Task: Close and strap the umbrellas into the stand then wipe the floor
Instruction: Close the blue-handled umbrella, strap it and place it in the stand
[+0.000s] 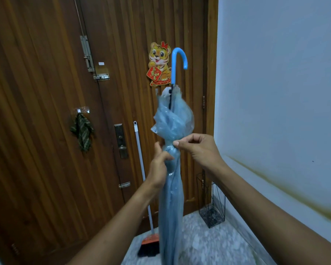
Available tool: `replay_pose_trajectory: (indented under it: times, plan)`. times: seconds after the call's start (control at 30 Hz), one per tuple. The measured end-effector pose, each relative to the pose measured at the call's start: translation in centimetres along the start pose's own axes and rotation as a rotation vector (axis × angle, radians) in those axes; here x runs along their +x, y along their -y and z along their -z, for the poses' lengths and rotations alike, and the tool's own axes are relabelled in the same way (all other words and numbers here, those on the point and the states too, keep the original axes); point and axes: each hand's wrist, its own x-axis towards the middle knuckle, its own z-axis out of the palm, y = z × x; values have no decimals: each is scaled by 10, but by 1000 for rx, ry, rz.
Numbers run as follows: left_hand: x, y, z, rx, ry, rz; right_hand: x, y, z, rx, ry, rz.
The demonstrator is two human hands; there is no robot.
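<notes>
1. A wooden door fills the left. A cloth hangs from a hook on it, and a broom leans against it.
2. Left hand — fingers curled round the folded umbrella just below its cinched waist.
3. The umbrella stands upright between both hands — long axis vertical, hooked handle up, tip down towards the floor.
4. Right hand pinches the waist with thumb and forefinger, its other fingers curled. I cannot tell whether a strap is in the pinch.
5. The stand sits low and to the right, beyond the right forearm, so the right hand is nearer. The umbrella should go down and rightward, tip first.
6. The speckled floor meets a pale, stained wall.
</notes>
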Motion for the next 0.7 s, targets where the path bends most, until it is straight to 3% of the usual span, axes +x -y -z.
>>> replay_pose_trajectory:
  times: [0.13, 0.23, 0.43, 0.7]
  plan:
    - [0, -8, -4, -324, 8, -42, -3, 7, -7, -88, 133, 24]
    - [3, -5, 3, -288, 45, 28, -7, 8, -6, -81, 213, 29]
    - [2, -1, 7, -273, 77, 50, -12, -1, -8, -47, 116, 89]
    - [0, -6, 5, -240, 81, 46, -4, 1, -3, 104, 145, -201]
